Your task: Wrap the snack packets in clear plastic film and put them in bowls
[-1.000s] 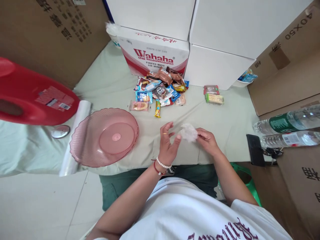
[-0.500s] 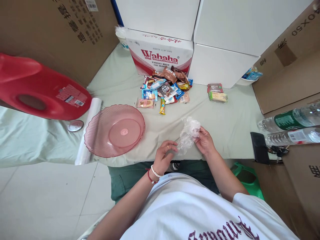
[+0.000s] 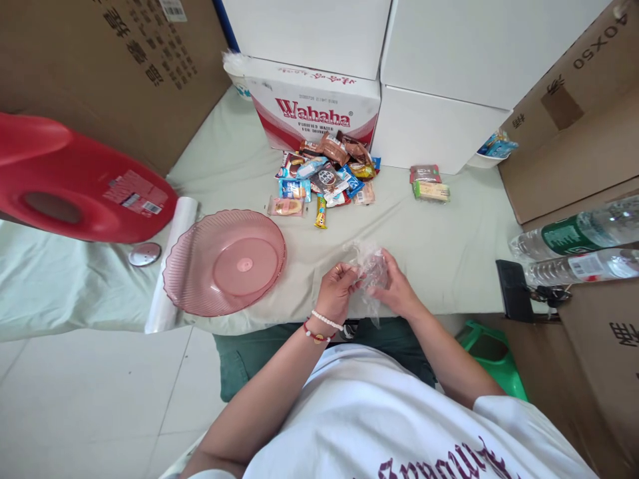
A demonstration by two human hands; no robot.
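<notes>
A thin clear plastic bag (image 3: 368,266) is pinched between both of my hands just above the near edge of the pale green cloth (image 3: 449,246). My left hand (image 3: 335,293) grips its left side with closed fingers. My right hand (image 3: 394,289) grips its right side. Part of the bag hangs down between my wrists. To the left lies a pink ribbed plastic plate (image 3: 224,261). A heap of wrapped snacks (image 3: 327,176) lies farther back, in front of a Wahaha carton (image 3: 312,106).
A red plastic tub (image 3: 80,189), a roll of clear bags (image 3: 172,263) and a small metal lid (image 3: 144,254) lie left. Two snack packets (image 3: 428,184) lie apart at right. Water bottles (image 3: 574,246), a black phone (image 3: 512,296) and cardboard boxes stand right. White boxes line the back.
My hands have come together on the bag. The left hand, open a second ago, now grips it, and the bag sits lower and nearer to me.
</notes>
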